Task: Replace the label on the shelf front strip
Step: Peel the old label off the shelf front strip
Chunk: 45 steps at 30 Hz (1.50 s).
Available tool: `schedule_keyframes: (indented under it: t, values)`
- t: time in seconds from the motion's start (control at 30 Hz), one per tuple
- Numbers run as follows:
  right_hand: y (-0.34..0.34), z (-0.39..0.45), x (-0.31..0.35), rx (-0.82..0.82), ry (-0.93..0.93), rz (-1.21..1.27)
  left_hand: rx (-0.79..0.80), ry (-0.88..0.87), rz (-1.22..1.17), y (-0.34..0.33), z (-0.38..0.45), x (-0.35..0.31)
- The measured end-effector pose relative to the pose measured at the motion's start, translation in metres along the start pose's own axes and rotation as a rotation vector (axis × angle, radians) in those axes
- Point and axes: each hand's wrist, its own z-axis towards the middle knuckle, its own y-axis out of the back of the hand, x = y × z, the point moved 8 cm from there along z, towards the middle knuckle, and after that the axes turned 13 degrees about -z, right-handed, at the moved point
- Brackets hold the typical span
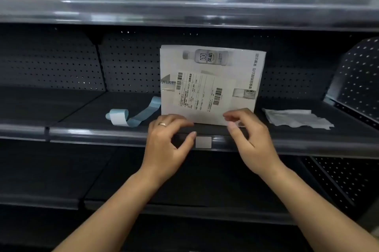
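Dark shelf (114, 126), blank label (203, 142)

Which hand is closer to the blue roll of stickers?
Left. The left hand is just right of the blue roll of stickers lying on the shelf; the right hand is farther right, past the white box.

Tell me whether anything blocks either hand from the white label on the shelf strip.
Nothing visible does. The label sits exposed on the strip, between the left hand and right hand. The box stands behind, on the shelf.
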Motion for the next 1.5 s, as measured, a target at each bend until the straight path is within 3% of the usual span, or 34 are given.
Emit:
schedule_keyframes:
  t: [0.2,0.43,0.83,1.13,1.33,1.5]
  values:
    - [-0.015,-0.011,-0.013,0.035,0.131,-0.174,-0.005,-0.140,0.200,-0.008,-0.029,0.026]
    - [-0.017,-0.011,-0.013,0.022,0.160,-0.202,-0.027,-0.313,0.345,-0.016,-0.037,0.036]
    - [-0.021,-0.009,-0.009,0.078,0.202,-0.228,-0.114,-0.382,0.367,-0.016,-0.039,0.037]
    - [-0.055,0.021,0.040,0.335,0.612,-0.393,-0.081,-0.395,0.395,-0.015,-0.041,0.040]
    - [-0.068,0.030,0.034,0.489,0.749,-0.448,-0.097,-0.393,0.369,-0.015,-0.042,0.043]
    - [-0.076,0.029,0.032,0.492,0.788,-0.463,-0.115,-0.391,0.345,-0.015,-0.042,0.044]
